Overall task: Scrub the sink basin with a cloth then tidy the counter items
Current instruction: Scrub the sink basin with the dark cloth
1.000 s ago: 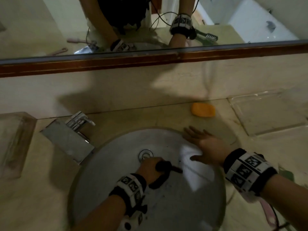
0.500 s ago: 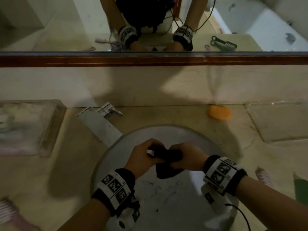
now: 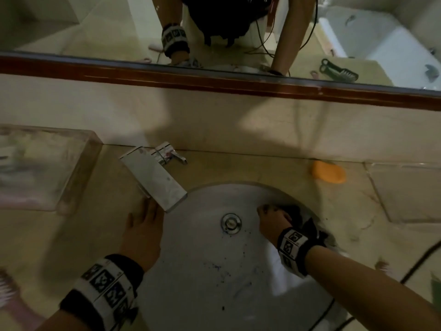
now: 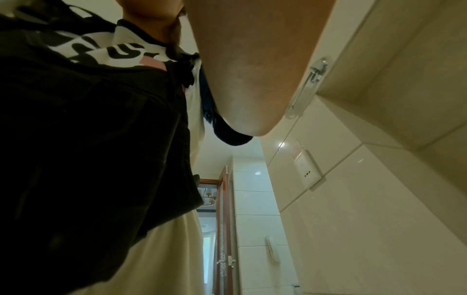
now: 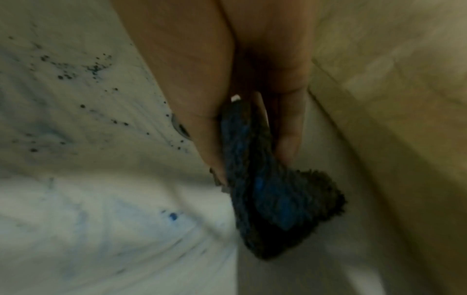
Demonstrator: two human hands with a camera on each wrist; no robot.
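right hand (image 3: 274,220): down inside the sink, fingers curled round a dark cloth, pressing it against the basin's right wall just under the rim. in the right wrist view the fingers (image 5: 288,127) and thumb pinch the cloth between them.
cloth (image 3: 303,223): dark, fuzzy, with blue patches; bunched in the right hand, a loose end trailing out past the wrist band toward the rim. close up (image 5: 278,199) it hangs out below the fingertips and touches the basin wall.
left hand (image 3: 143,237): laid flat, fingers straight and together, holding nothing. it rests on the counter at the basin's left edge, fingertips just beside the lower end of the tap. the left wrist view shows none of its fingers, only the person's clothing and tiled walls.
sink (image 3: 214,295): round pale basin set into the counter, dotted with small dark and blue specks across the bottom and left side; drain plug (image 3: 231,222) in the middle, just left of the right hand.
tap (image 3: 155,177): flat metal spout reaching over the basin's upper left rim, lever at its back.
counter (image 3: 95,235): beige stone. orange soap (image 3: 328,174) lies near the back wall, right of the basin, well apart from both hands. a clear tray (image 3: 45,166) sits at far left, contents blurred.
mirror (image 3: 95,25): above a wooden strip, reflecting both forearms.
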